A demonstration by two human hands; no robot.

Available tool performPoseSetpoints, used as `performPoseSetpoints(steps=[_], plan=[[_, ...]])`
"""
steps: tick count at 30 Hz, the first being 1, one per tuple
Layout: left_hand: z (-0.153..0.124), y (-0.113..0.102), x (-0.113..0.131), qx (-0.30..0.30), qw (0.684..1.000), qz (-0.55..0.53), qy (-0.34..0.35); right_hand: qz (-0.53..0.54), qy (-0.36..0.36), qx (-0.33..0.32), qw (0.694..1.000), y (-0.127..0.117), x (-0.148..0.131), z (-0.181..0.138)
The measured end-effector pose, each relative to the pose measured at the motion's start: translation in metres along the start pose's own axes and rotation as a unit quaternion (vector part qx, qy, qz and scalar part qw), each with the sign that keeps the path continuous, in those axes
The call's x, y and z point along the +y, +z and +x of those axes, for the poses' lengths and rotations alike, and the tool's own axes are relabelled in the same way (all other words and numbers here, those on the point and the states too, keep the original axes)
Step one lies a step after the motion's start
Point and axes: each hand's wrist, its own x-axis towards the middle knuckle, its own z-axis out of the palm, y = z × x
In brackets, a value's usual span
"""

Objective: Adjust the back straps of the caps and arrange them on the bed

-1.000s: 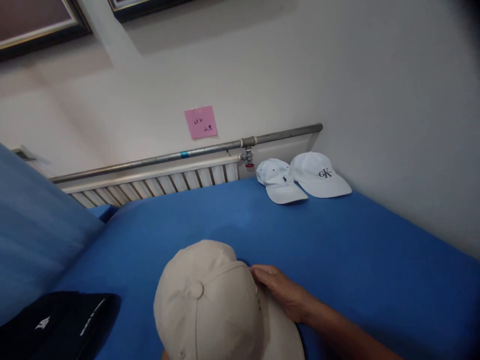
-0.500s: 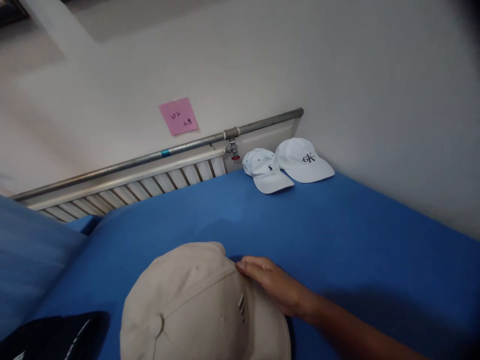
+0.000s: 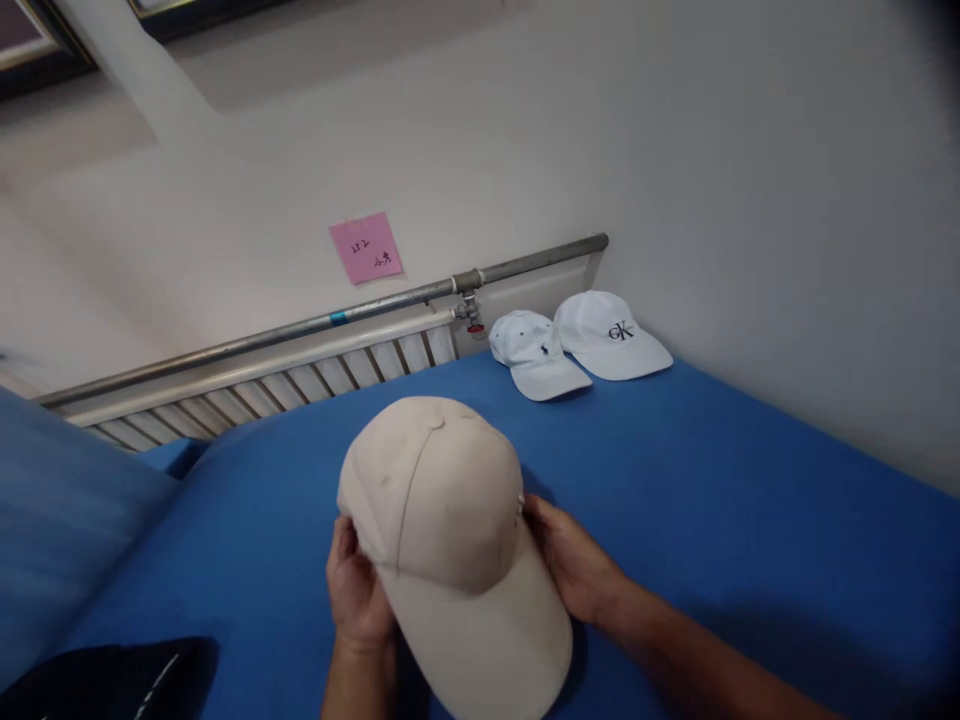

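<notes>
Between my two hands is a beige baseball cap [image 3: 450, 510], held above the blue surface with its crown up and its brim pointing toward me and slightly right. My left hand [image 3: 360, 590] grips the cap's left lower edge, its fingertips partly hidden beneath the fabric. On the other side, my right hand [image 3: 566, 555] has hold of the edge where the brim meets the crown, with some fingers out of sight behind it. A small dark mark shows on the crown near my right fingertips.
Two white caps sit side by side at the far edge: one with a small dark logo [image 3: 532, 355], one with dark letters [image 3: 611, 335]. A black item [image 3: 112, 680] lies at lower left on the blue surface [image 3: 750, 480]. Behind run a radiator [image 3: 300, 385] and a metal pipe [image 3: 405, 298].
The beige cap has moved away from me and turned, so its brim now points toward me. My left hand has come into view holding its left side.
</notes>
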Motion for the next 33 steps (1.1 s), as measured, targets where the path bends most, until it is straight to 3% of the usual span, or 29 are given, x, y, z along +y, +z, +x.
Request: performPoseSetpoints(steps=[3,7,12,16,19,21,23,28,30,33], plan=[[0.006,0.009,-0.004,-0.061,0.996,-0.056,0.028,0.024,-0.02,0.027,0.999,-0.002,-0.003,0.004],[0.011,0.019,-0.009,-0.093,0.994,-0.066,0.0,0.049,-0.07,0.059,0.995,-0.005,-0.001,0.006],[0.008,0.012,-0.006,-0.122,0.99,-0.058,-0.026,0.029,-0.157,0.022,0.987,-0.006,-0.005,0.003],[0.006,0.011,-0.006,-0.008,0.998,-0.018,-0.058,0.031,-0.16,-0.019,0.987,-0.003,-0.024,-0.006],[0.006,0.013,-0.012,0.094,0.994,0.018,-0.058,0.081,-0.136,0.014,0.987,-0.006,-0.037,-0.008],[0.006,0.012,-0.016,0.117,0.991,0.036,-0.055,0.103,-0.137,0.029,0.985,-0.009,-0.041,-0.006],[0.005,0.01,-0.017,0.084,0.994,0.037,-0.066,0.103,-0.142,0.032,0.984,-0.013,-0.042,-0.004],[0.0,0.006,-0.011,-0.135,0.986,-0.028,-0.094,0.076,-0.12,-0.002,0.99,-0.014,-0.038,-0.005],[-0.004,0.003,-0.008,-0.159,0.982,-0.026,-0.097,0.069,-0.094,-0.048,0.992,-0.013,-0.038,-0.009],[-0.013,-0.012,-0.003,-0.142,0.983,-0.003,-0.113,0.069,-0.081,-0.096,0.99,-0.012,-0.039,-0.016]])
